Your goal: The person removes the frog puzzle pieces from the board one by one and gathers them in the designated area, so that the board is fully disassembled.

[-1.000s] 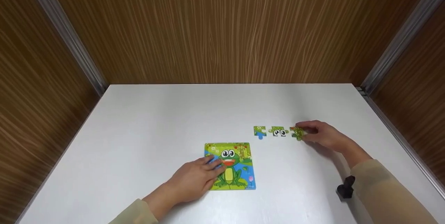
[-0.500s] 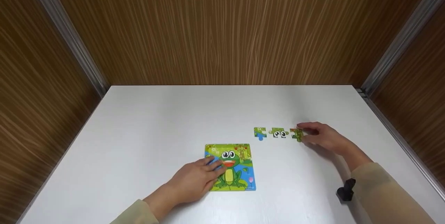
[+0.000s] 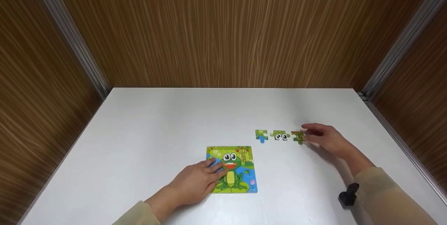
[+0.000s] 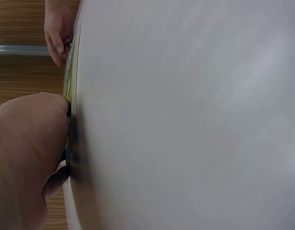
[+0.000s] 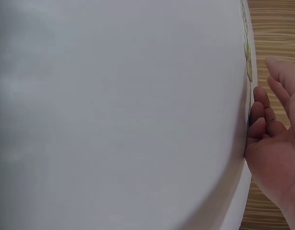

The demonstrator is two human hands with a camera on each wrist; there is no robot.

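The left hand (image 3: 197,181) rests spread on the flat square board with green frog picture (image 3: 237,172). At the board's two o'clock, the small green-and-red jigsaw piece (image 3: 298,137) lies on the white worktop (image 3: 167,123); the right hand (image 3: 327,139) is just beside, thumb and forefinger apart, seemingly holding nothing. I would advise light fingertips, sparing the green jigsaw piece with eyes (image 3: 280,135) at nine o'clock.

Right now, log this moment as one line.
left hand: resting on frog board | right hand: beside rightmost puzzle piece, contact unclear | puzzle pieces: three, apart, in a row
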